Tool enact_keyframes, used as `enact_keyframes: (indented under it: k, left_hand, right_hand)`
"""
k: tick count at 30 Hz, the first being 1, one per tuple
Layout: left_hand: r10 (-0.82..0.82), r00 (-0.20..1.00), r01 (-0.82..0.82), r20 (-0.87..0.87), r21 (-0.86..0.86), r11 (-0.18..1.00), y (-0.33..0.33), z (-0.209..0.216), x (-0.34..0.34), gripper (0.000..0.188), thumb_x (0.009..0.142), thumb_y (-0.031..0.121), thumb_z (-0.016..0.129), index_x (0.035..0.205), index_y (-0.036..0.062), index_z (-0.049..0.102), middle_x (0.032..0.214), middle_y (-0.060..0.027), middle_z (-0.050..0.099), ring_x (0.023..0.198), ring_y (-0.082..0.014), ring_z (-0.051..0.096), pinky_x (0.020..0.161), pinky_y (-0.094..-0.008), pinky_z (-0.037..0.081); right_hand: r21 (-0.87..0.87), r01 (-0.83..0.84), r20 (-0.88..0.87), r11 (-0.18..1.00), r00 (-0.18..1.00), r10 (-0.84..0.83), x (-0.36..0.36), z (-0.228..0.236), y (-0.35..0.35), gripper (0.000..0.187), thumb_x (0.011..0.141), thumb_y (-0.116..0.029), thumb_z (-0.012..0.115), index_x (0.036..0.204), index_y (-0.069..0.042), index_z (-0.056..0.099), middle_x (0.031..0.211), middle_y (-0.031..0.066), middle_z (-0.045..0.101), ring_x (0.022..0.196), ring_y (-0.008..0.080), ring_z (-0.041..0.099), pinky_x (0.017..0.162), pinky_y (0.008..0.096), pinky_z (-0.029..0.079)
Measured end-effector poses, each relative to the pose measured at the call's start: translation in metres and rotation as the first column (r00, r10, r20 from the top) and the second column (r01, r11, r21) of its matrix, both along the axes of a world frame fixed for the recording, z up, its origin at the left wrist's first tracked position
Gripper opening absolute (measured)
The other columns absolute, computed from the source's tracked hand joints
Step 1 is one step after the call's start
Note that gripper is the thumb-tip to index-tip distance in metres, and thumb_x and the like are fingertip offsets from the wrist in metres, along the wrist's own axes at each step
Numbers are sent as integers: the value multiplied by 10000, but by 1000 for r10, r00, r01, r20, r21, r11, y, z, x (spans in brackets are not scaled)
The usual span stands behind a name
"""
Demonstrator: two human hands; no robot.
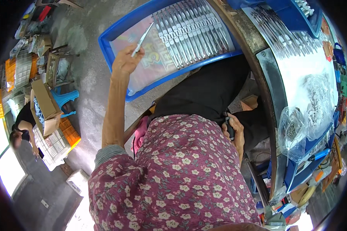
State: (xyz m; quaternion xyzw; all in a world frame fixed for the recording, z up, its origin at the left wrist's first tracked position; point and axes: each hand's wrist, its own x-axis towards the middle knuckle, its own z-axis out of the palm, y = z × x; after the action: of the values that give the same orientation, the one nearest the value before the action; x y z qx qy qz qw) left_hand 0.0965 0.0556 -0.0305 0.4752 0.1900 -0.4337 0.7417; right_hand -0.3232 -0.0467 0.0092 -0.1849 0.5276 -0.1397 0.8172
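My left hand (128, 61) is raised over the left part of a blue tray (132, 92), pinching a slim silver metal piece (143, 38) that points up and to the right. Rows of similar slender silver pieces (194, 34) with pale oval middles lie side by side in the tray's right part. Beneath my left hand the tray's lining sheet (150, 63) shows faded coloured print. Down by my lap, my right hand (237, 133) is wrapped round a dark cylindrical tool (229, 129); its tip is hidden against my dark trousers.
At right, a worktable (275, 77) bears loose metal pieces (285, 32), a clear bag of small parts (293, 131) and another blue tray (297, 17). Another person (25, 127) is at far left, beside a cardboard box (46, 106), crates (69, 133) and a blue stool (65, 98).
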Motion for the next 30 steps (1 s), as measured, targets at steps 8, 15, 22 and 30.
enact_keyframes:
  k: [8, 15, 22, 30]
  left_hand:
    - [-122, 986, 136, 110, -129, 982, -21, -8, -22, 238, 807, -1, 599, 1022, -38, 505, 897, -122, 587, 808, -193, 571, 678, -291, 476]
    - [-276, 864, 187, 421, 240, 953, -34, -29, -31, 280, 768, 3, 626, 1019, -10, 503, 828, -69, 591, 653, -121, 543, 581, -252, 453]
    - [-334, 840, 183, 428, 357, 916, -37, -22, -54, 298, 734, -3, 645, 1006, -34, 525, 787, -62, 574, 621, -126, 535, 598, -251, 475]
    - [-307, 846, 151, 436, 357, 922, -36, -32, -47, 294, 730, -3, 648, 1000, -50, 540, 765, -68, 577, 593, -132, 540, 559, -255, 493]
  right_hand:
    - [58, 54, 79, 997, 995, -59, -3, -4, 1, 294, 873, -127, 549, 1140, -7, 518, 649, 90, 538, 415, 63, 395, 341, 175, 271]
    - [79, 100, 77, 992, 991, -106, 1, -4, 2, 313, 863, -129, 568, 1145, -8, 507, 641, 88, 531, 410, 59, 390, 346, 166, 273]
    - [51, 22, 52, 998, 998, -25, -4, -7, 1, 333, 853, -179, 553, 1136, -12, 498, 685, 61, 501, 455, 58, 369, 359, 162, 288]
    - [104, 83, 86, 991, 992, -92, -5, -10, 1, 322, 862, -133, 568, 1154, -18, 500, 667, 94, 539, 422, 68, 403, 343, 180, 282]
